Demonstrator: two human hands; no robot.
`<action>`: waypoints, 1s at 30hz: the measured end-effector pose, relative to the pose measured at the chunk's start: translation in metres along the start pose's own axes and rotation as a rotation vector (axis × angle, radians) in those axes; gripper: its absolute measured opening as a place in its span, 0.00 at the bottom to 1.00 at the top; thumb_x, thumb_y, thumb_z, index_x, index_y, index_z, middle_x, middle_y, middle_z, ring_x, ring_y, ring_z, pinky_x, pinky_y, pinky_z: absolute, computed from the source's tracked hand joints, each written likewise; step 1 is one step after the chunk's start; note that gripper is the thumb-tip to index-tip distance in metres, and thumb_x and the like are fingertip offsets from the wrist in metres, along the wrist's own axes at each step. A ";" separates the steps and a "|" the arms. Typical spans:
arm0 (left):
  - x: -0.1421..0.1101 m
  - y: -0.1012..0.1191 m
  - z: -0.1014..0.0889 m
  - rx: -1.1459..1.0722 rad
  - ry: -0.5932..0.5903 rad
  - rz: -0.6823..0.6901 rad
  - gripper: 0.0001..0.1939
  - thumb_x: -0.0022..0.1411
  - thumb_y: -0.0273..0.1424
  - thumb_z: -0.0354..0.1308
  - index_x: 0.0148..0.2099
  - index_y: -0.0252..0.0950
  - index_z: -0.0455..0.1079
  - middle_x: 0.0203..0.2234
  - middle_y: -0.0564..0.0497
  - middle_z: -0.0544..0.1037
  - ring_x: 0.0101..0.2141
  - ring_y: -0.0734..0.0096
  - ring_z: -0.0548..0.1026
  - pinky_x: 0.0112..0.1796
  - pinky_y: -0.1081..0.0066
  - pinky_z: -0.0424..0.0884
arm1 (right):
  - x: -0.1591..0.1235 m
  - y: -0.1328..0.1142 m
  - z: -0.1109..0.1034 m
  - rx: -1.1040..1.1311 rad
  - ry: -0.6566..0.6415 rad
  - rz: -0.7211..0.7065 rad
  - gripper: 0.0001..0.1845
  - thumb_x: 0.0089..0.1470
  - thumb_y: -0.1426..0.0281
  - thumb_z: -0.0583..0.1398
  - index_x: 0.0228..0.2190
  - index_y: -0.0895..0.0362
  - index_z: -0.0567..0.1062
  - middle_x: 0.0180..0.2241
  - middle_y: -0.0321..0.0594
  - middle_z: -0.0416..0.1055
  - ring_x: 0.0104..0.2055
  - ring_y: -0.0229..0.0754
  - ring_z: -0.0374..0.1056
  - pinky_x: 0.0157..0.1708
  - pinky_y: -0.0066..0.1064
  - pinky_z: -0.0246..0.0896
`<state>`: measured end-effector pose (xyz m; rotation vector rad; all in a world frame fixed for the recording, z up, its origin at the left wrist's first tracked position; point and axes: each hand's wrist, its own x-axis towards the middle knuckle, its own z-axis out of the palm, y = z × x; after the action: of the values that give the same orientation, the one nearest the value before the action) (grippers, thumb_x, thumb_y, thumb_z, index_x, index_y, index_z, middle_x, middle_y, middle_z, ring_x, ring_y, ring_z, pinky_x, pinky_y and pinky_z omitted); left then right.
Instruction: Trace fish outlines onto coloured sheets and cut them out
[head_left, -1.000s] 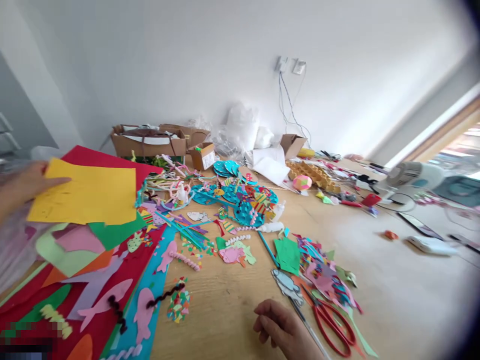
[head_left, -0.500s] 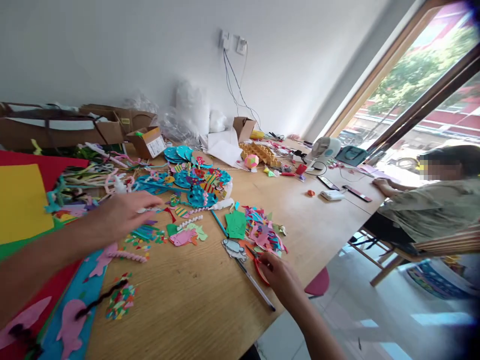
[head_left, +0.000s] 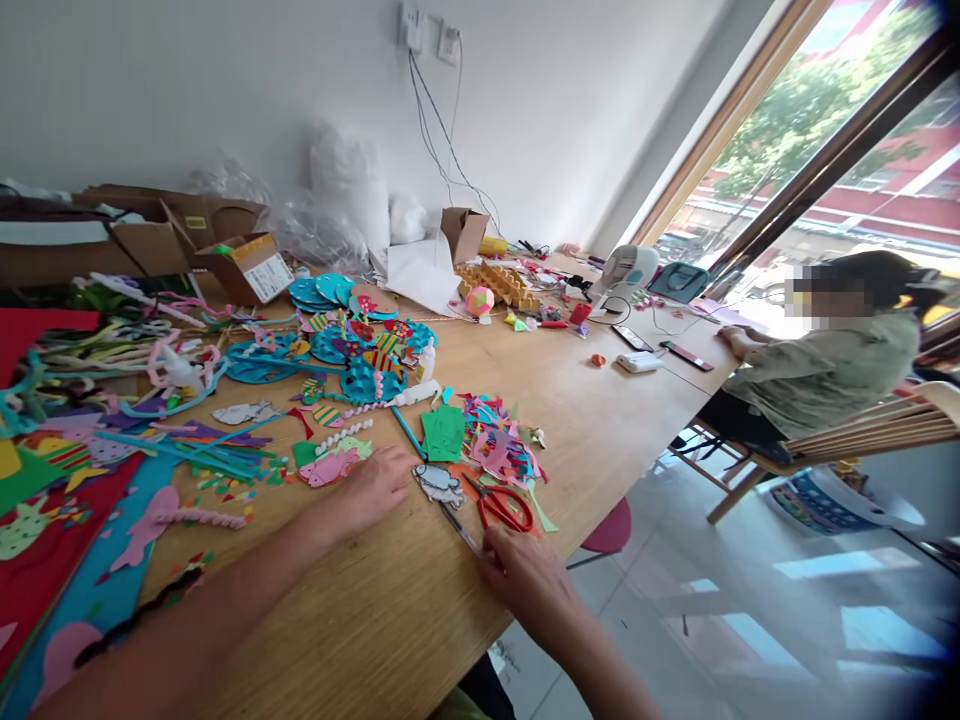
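Note:
My left hand (head_left: 381, 490) is stretched low over the table, fingers extended and holding nothing, between a pink felt fish (head_left: 330, 467) and a pale blue-grey paper fish (head_left: 439, 485) with dark outlines. My right hand (head_left: 525, 568) is closed on the near end of a pen (head_left: 460, 528), whose far end reaches toward the pale fish. Just beyond that hand lie red-handled scissors (head_left: 510, 510). Green paper (head_left: 442, 433) and a pile of coloured paper scraps (head_left: 499, 440) are behind them. Another grey-white fish (head_left: 246, 412) lies farther left.
Pipe cleaners (head_left: 112, 340), blue decorated discs (head_left: 322, 292) and a glue bottle (head_left: 418, 393) crowd the left and middle. Cardboard boxes (head_left: 251, 270) stand along the wall. Toward the right are a fan (head_left: 628, 268), phones (head_left: 686, 356) and a seated person (head_left: 832, 370).
My left hand has moved right, away from the grey-white fish, which now lies uncovered. My right hand has gone from the scissors to the pen. The view has shifted right.

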<state>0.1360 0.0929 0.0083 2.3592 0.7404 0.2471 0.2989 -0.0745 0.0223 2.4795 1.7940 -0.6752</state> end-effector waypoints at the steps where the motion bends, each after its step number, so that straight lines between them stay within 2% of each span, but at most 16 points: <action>1: 0.002 0.003 0.005 0.007 0.004 0.021 0.20 0.50 0.21 0.55 0.47 0.35 0.70 0.46 0.44 0.72 0.49 0.57 0.66 0.51 0.60 0.60 | -0.001 0.000 0.002 0.004 0.009 0.012 0.05 0.48 0.74 0.55 0.29 0.57 0.71 0.33 0.41 0.74 0.36 0.43 0.68 0.28 0.29 0.49; 5: 0.009 0.011 0.020 -0.013 0.017 0.068 0.18 0.51 0.21 0.56 0.45 0.36 0.71 0.45 0.45 0.71 0.50 0.57 0.65 0.53 0.59 0.57 | -0.002 0.006 0.002 0.011 0.044 0.030 0.04 0.50 0.73 0.55 0.29 0.56 0.70 0.32 0.41 0.74 0.35 0.43 0.68 0.28 0.30 0.50; 8: 0.011 0.011 0.020 -0.073 0.049 0.040 0.15 0.55 0.22 0.53 0.45 0.35 0.71 0.44 0.44 0.72 0.47 0.59 0.67 0.51 0.60 0.60 | -0.001 0.014 -0.005 0.017 0.111 0.067 0.05 0.54 0.70 0.54 0.31 0.56 0.70 0.33 0.40 0.73 0.34 0.43 0.68 0.28 0.30 0.51; 12: 0.008 0.006 0.016 -0.209 0.087 -0.048 0.14 0.55 0.23 0.50 0.43 0.33 0.71 0.42 0.42 0.74 0.43 0.60 0.71 0.46 0.62 0.65 | 0.009 0.022 -0.008 -0.026 0.207 0.090 0.08 0.56 0.71 0.52 0.35 0.56 0.70 0.41 0.43 0.70 0.42 0.45 0.67 0.34 0.30 0.55; 16: 0.008 -0.002 0.016 -0.403 0.111 -0.127 0.12 0.53 0.26 0.52 0.39 0.35 0.72 0.36 0.47 0.77 0.38 0.63 0.73 0.41 0.66 0.68 | 0.023 0.022 -0.007 -0.129 0.157 0.099 0.12 0.56 0.76 0.50 0.40 0.59 0.69 0.46 0.48 0.69 0.46 0.48 0.67 0.37 0.32 0.56; 20: 0.018 -0.014 0.012 -0.617 0.178 -0.208 0.11 0.47 0.26 0.55 0.36 0.35 0.72 0.29 0.50 0.76 0.35 0.63 0.73 0.38 0.67 0.69 | 0.026 0.017 -0.017 -0.156 0.106 0.108 0.11 0.57 0.70 0.51 0.38 0.63 0.69 0.40 0.53 0.71 0.43 0.50 0.68 0.38 0.32 0.56; 22: 0.022 -0.016 0.007 -0.739 0.207 -0.242 0.12 0.46 0.26 0.57 0.37 0.34 0.72 0.29 0.49 0.75 0.34 0.64 0.73 0.36 0.67 0.69 | 0.020 0.014 -0.024 -0.150 0.091 0.125 0.10 0.53 0.75 0.52 0.37 0.63 0.70 0.38 0.52 0.72 0.41 0.49 0.68 0.36 0.32 0.56; 24: 0.023 -0.014 0.002 -0.876 0.223 -0.262 0.14 0.48 0.27 0.57 0.40 0.33 0.70 0.33 0.47 0.75 0.36 0.65 0.74 0.37 0.68 0.70 | 0.012 0.014 -0.030 -0.091 0.088 0.125 0.13 0.48 0.81 0.51 0.36 0.61 0.70 0.36 0.49 0.71 0.38 0.46 0.68 0.34 0.31 0.56; 26: 0.023 -0.008 -0.001 -1.009 0.223 -0.271 0.16 0.51 0.27 0.56 0.44 0.33 0.68 0.37 0.45 0.75 0.39 0.66 0.74 0.41 0.67 0.70 | 0.007 0.015 -0.035 0.065 0.133 0.063 0.14 0.45 0.82 0.52 0.34 0.59 0.69 0.33 0.44 0.70 0.35 0.43 0.66 0.32 0.30 0.55; 30: 0.032 0.002 -0.001 -1.188 0.197 -0.293 0.17 0.53 0.23 0.54 0.47 0.32 0.66 0.43 0.42 0.73 0.43 0.69 0.73 0.46 0.69 0.68 | 0.022 0.020 -0.044 0.497 0.230 -0.089 0.04 0.47 0.73 0.54 0.29 0.58 0.67 0.24 0.34 0.64 0.26 0.37 0.60 0.25 0.26 0.54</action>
<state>0.1629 0.1110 0.0099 1.1030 0.7216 0.5952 0.3377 -0.0505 0.0503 2.9028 2.0333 -0.9833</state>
